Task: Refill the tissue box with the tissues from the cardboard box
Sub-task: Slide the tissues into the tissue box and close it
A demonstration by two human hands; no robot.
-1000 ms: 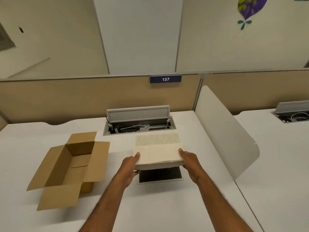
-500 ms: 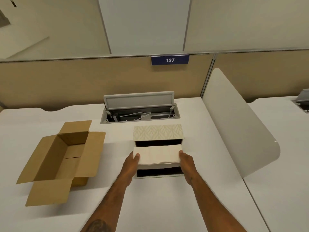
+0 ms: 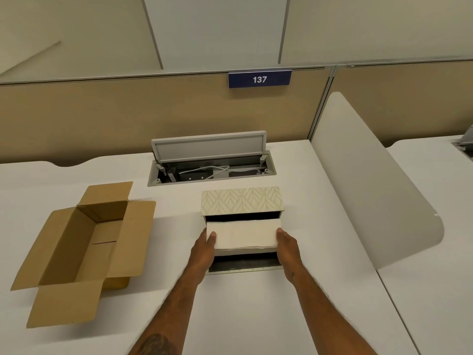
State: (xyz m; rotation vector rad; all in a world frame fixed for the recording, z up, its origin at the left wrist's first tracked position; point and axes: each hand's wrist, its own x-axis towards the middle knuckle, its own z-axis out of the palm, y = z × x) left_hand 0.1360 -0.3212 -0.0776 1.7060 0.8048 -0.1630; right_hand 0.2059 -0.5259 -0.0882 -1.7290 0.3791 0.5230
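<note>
The tissue stack (image 3: pixel 244 233) is being lowered further into the open tissue box (image 3: pixel 242 201), apparently partway in, pinched endwise by left hand (image 3: pixel 203 248) and right hand (image 3: pixel 288 245).

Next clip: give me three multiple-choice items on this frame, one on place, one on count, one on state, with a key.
1. Where does the cardboard box sit relative to the tissue box?
A. to its left
B. to its right
C. on top of it

2. How many hands hold the tissue stack?
A. none
B. one
C. two

3. The cardboard box is:
A. taped shut
B. open, flaps spread
C. crushed flat

Key: A, it lies left of the tissue box on the desk; C, the left hand and right hand grip its ends; B, its inside shows.
</note>
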